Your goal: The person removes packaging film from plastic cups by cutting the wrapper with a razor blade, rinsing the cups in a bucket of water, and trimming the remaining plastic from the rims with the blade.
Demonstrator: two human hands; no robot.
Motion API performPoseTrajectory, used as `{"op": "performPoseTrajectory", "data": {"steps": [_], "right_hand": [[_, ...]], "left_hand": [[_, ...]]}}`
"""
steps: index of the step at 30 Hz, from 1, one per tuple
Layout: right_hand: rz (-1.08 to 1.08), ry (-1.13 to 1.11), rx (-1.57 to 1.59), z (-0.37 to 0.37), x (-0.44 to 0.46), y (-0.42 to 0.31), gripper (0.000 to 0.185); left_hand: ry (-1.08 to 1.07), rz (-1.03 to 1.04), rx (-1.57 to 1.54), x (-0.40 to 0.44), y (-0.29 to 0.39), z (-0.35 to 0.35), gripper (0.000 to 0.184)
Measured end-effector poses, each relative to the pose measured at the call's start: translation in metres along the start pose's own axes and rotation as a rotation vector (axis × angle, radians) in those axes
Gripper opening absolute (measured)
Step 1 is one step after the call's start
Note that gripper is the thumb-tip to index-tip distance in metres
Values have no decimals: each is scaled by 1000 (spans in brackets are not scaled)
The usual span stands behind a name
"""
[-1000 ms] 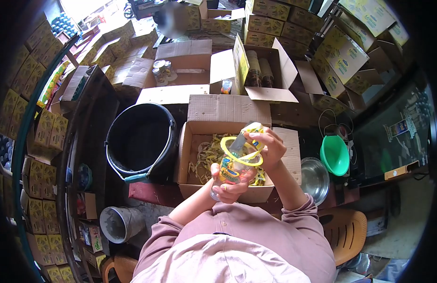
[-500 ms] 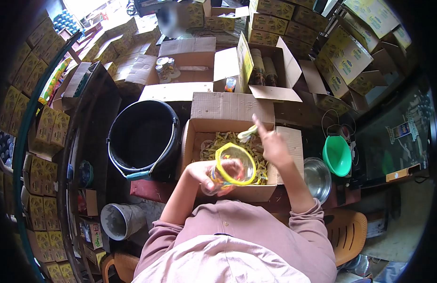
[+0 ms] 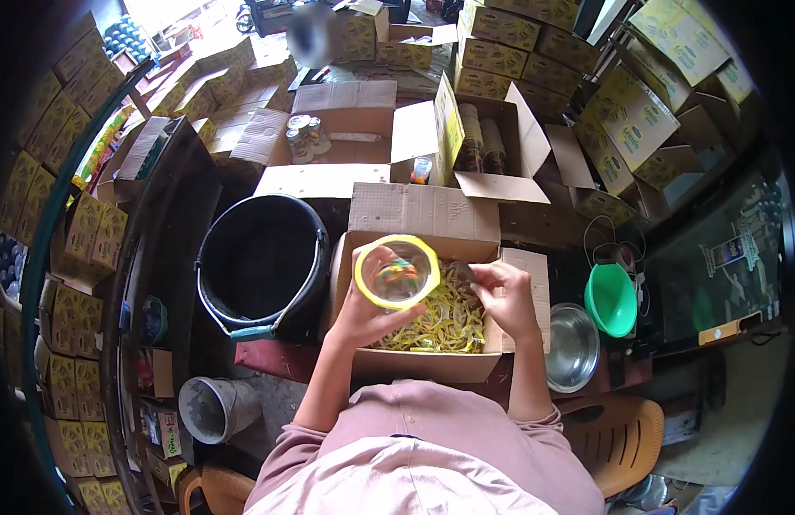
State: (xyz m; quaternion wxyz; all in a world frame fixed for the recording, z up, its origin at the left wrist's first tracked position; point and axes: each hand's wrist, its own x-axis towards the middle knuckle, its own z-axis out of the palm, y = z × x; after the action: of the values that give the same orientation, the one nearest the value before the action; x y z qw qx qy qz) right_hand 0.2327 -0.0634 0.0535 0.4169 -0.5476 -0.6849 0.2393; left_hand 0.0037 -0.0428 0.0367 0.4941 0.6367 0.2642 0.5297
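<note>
My left hand (image 3: 360, 316) is wrapped round a clear plastic jar (image 3: 382, 298) with a yellow rim, its mouth tilted up towards me. Something orange and green shows through the jar; I cannot make out whether it is print or contents. Below it stands an open cardboard box (image 3: 432, 367) holding many small yellow-green wrapped pieces (image 3: 440, 326). Over the box's right side, my right hand (image 3: 509, 300) has thumb and fingers pinched together. What sits between those fingertips, if anything, is too small to name.
A black bucket (image 3: 210, 283) stands left of the box. On the right are a metal bowl (image 3: 572, 343) and a green basin (image 3: 610, 300). Behind, one open carton (image 3: 329, 180) holds several cans (image 3: 305, 136); another (image 3: 504, 187) holds stacked cups. A grey bucket (image 3: 243, 408) is lower left.
My left hand has raised the jar and moved it forward over the box. My right hand has come down and turned inward; the pale wrapped piece at its fingers no longer shows clearly.
</note>
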Motion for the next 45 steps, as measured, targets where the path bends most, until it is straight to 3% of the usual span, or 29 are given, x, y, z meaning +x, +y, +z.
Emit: {"op": "performPoseTrajectory", "data": {"steps": [1,5,16,31,45], "right_hand": [[32,91,45,2,-1,-7,25],[-120,298,238,11,3,-29,20],[-343,497,231,48,3,-61,21],[-371,587,23,53,2,-70,27],[-384,561,-11,48,5,-68,30]], "left_hand": [[48,33,147,0,0,-1,69],[89,20,17,4,2,7,65],[145,102,163,6,9,10,68],[228,126,321,6,7,17,68],[113,85,396,0,13,11,68]]}}
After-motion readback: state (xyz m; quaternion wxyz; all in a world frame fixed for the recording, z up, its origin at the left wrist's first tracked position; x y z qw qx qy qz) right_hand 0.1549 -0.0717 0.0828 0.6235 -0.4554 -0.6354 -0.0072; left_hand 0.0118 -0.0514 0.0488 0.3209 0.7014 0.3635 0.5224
